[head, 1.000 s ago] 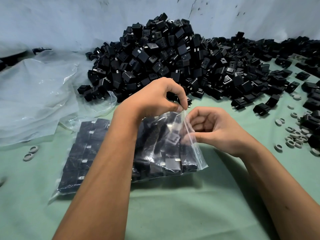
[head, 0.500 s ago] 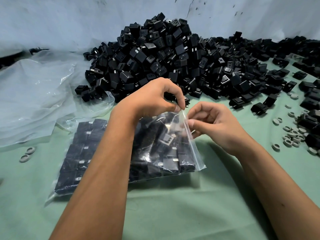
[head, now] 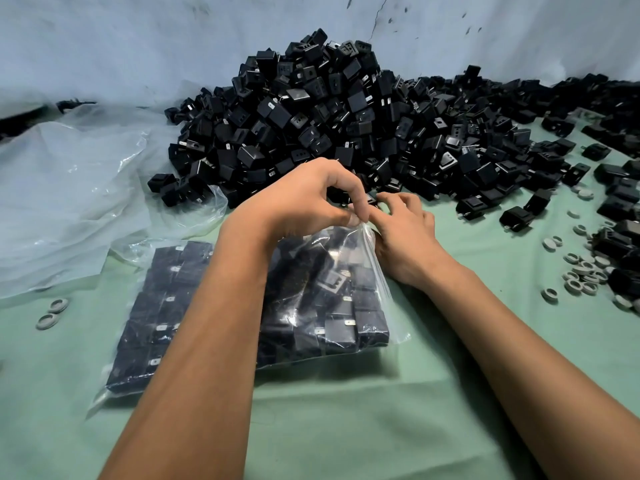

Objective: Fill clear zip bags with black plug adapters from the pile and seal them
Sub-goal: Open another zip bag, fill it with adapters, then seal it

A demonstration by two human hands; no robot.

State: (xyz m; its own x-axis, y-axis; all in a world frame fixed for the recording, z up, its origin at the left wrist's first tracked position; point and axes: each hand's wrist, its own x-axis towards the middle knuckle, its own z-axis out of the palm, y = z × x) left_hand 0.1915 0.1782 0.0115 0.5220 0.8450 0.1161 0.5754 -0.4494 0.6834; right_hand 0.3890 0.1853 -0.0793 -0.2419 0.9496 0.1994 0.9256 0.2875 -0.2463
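A clear zip bag packed with black plug adapters stands tilted on the green cloth at the centre. My left hand pinches its top edge near the right corner between thumb and fingertips. My right hand meets it at that same corner, fingers curled against the plastic, and its thumb is hidden behind the bag. A second filled bag lies flat to the left, partly under my left forearm. The big pile of black adapters rises just behind both hands.
Crumpled clear plastic sheeting covers the left side. Loose adapters and several grey rings are scattered on the right, and a few rings lie at the left. A pale wall closes the back.
My right hand has slid up the bag's right edge to the top corner, next to my left fingertips. My left hand has kept its pinch on the top edge.
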